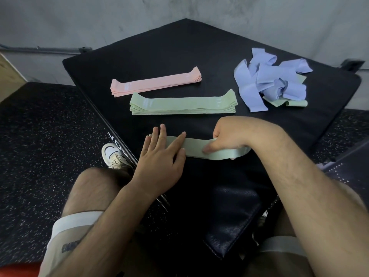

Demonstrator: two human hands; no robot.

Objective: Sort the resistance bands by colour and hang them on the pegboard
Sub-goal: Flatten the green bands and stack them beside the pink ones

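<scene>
A single green band [196,147] lies flat on the black padded platform [179,52] in front of me. My left hand [161,154] presses its left end with straight fingers. My right hand [225,139] pinches its right part, fingers curled over the band. Beyond it lie a neat stack of green bands [182,104] and, farther back, a neat stack of pink bands [155,81]. At the far right sits a tangled heap of purple bands [273,80] with a green band [287,103] partly under it. No pegboard is in view.
The platform stands against a grey wall [99,23] in a corner. Black speckled rubber floor [40,136] lies to the left. My knees and a white shoe [112,154] are at the platform's near edge. A dark bag [233,216] lies between my legs.
</scene>
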